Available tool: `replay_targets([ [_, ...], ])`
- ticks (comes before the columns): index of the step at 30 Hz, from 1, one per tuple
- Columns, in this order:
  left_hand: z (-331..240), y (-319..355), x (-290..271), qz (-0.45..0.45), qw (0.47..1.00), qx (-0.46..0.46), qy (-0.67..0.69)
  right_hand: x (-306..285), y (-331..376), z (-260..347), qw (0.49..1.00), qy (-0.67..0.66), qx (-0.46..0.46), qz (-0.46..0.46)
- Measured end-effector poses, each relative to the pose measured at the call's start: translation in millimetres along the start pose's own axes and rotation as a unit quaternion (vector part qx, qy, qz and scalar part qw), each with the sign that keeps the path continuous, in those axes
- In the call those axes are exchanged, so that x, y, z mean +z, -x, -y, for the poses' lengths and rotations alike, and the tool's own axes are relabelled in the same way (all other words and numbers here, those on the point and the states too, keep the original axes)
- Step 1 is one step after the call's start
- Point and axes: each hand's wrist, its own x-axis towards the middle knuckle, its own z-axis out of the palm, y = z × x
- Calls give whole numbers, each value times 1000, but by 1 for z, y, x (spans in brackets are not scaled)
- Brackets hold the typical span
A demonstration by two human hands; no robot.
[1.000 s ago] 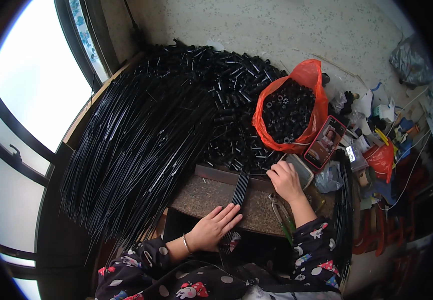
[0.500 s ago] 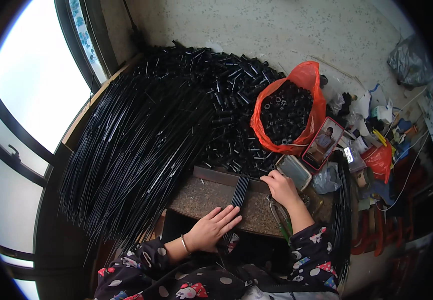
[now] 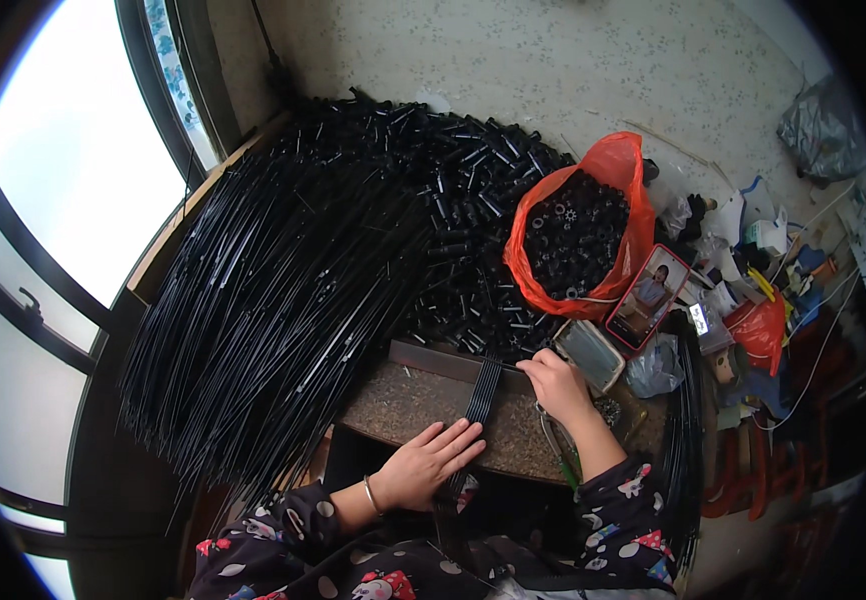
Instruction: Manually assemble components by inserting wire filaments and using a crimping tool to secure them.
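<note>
A row of thin black rods point(image 3: 484, 388) lies side by side across the brown board point(image 3: 408, 400), running under a dark metal bar point(image 3: 438, 360) toward the heap of black tubes behind. My left hand point(image 3: 430, 465) rests flat over the near part of the rods, fingers stretched out, a bracelet at the wrist. At the bar's right end, my right hand point(image 3: 558, 388) has its fingertips pinched together; whatever they hold is too small or hidden to tell. Green-handled pliers point(image 3: 559, 440) lie just below the right hand, partly covered by the wrist.
Long black rods point(image 3: 273, 300) form a big pile at left. Behind the bar are short black tubes point(image 3: 473, 160). At right stand a red bag point(image 3: 643, 205) of small black ring-shaped parts, a clear box point(image 3: 591, 355), a phone point(image 3: 648, 298) and a plastic bag point(image 3: 655, 368), with clutter beyond.
The whole view has shifted slightly. My right fingers look more closely pinched at the bar's end, while my left hand stays flat on the rods.
</note>
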Motion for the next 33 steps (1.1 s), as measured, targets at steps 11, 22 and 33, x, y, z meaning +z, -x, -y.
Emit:
replay_targets([
  [11, -6, -3, 1, -22, 1000, -4, 11, -43, 8, -40, 973, 130, 167, -98],
  [22, -23, 6, 1, -10, 1000, -19, 23, -45, 31, -58, 973, 175, 129, -78],
  [33, -20, 5, 3, -4, 999, -26, 30, -37, 9, -35, 986, 126, 68, -82],
])
